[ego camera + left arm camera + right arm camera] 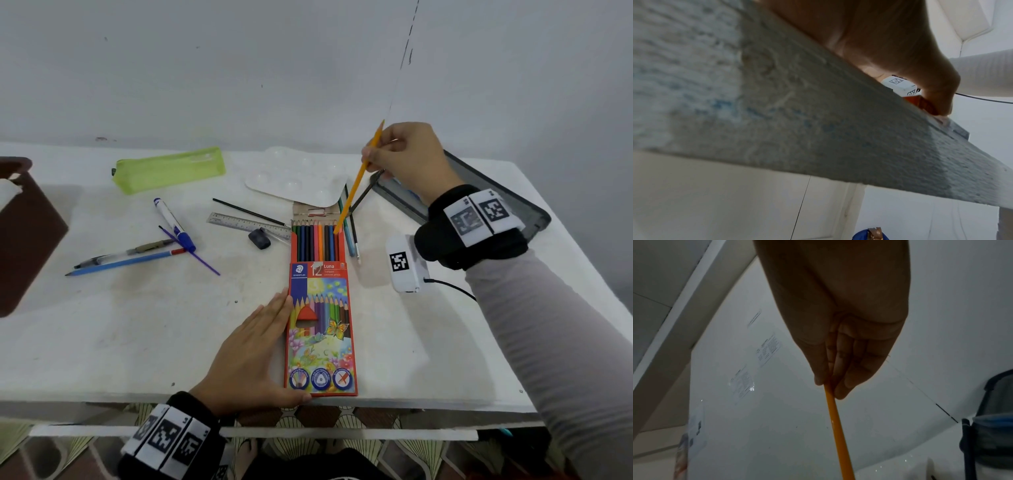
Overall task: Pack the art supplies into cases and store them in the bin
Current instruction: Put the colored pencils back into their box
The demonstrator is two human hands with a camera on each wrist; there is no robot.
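yellow pencil (356, 178) in right hand (407, 159) (seemingly pinched)

A white bench (137, 342) stands against a pale wall (239, 68). Patterned floor tiles (342, 416) show beneath its front edge. In the right wrist view, printed paper sheets (768, 348) hang on the wall.

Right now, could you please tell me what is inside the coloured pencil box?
Coloured pencils stand side by side in the coloured pencil box, upper halves protruding. The right hand is slotting in a yellow pencil. Their lower halves are mostly covered by the box front.
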